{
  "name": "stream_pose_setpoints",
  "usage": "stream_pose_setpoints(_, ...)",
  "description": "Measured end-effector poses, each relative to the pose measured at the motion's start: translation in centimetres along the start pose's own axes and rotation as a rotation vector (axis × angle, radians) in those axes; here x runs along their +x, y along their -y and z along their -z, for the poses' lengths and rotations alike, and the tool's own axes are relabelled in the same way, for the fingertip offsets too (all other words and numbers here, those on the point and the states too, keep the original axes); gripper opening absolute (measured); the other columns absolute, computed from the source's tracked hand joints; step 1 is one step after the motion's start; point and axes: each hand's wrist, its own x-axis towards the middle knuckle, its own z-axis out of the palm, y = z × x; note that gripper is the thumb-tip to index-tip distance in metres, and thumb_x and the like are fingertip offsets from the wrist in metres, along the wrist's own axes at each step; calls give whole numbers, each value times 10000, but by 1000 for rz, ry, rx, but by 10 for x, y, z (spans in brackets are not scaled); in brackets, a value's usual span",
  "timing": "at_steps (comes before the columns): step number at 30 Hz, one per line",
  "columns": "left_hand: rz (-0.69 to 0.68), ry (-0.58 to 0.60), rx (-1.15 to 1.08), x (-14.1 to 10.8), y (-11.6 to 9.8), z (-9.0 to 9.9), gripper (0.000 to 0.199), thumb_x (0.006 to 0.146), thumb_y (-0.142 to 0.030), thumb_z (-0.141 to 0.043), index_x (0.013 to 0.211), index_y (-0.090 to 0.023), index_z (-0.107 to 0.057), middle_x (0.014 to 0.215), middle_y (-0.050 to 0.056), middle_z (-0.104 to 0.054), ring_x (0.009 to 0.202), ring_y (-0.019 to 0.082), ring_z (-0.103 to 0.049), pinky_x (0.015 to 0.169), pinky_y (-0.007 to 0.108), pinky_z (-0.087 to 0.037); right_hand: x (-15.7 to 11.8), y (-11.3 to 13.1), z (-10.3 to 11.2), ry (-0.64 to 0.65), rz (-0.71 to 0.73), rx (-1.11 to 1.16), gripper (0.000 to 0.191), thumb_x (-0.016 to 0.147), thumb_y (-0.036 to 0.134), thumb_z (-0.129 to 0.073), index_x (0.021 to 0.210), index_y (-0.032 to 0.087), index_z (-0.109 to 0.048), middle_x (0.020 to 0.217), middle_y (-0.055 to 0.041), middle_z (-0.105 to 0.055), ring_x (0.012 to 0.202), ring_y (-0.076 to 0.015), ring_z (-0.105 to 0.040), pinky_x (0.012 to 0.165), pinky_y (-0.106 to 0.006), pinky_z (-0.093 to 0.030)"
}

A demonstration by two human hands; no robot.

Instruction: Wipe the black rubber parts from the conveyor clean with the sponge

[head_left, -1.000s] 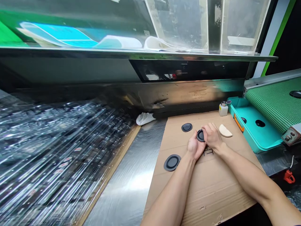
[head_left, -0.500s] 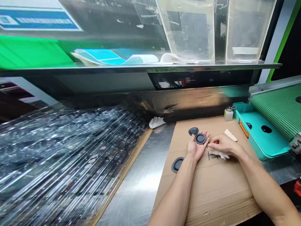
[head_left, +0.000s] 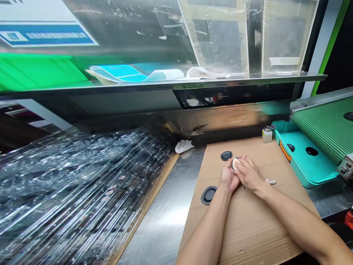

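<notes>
The left hand (head_left: 227, 176) is cradling a black rubber disc (head_left: 232, 165) palm-up while the right hand (head_left: 249, 174), fingers together, is pressing a pale pad (head_left: 236, 162) onto it above a cardboard sheet (head_left: 248, 235).

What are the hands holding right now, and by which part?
The left hand cradles a dark round rubber disc from underneath, on its palm and fingers. The right hand presses a pale pad onto the disc's top face; its exact grip is hidden.

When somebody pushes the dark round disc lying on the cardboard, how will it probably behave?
The dark round disc looks like moulded rubber, so it is probably slightly flexible. Lying flat on the cardboard, it should slide rather than roll or tip.
</notes>
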Motion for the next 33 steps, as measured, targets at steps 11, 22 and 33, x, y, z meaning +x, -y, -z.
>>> stream_pose_setpoints(11,-23,-30,143,-5,-3,-1,340,1006,-370,-424,1060,-120,-647,1172,186,-697,1030,257,-692,769,365,-587,7,-41,31,74,-260,-201,267,973,330,-490,1095,190,-683,1110,-106,-692,1052,-236,-573,967,-326,-381)
stream_pose_setpoints(22,-998,125,1312,-34,14,-17,976,746,-302,-817,1545,-279,-258,1339,126,-624,1256,248,-584,1080,418,-441,5,-92,38,-6,-497,-264,396,915,421,-549,1250,241,-657,1215,-95,-658,1168,-270,-526,994,-350,-367)
stream_pose_setpoints(33,-751,121,927,-55,13,-39,884,688,-161,-836,1469,-229,-429,1358,140,-617,1338,300,-513,1132,415,-380,8,-95,36,-28,-487,-268,424,913,432,-540,1261,216,-647,1221,-110,-645,1176,-292,-509,1014,-380,-357)
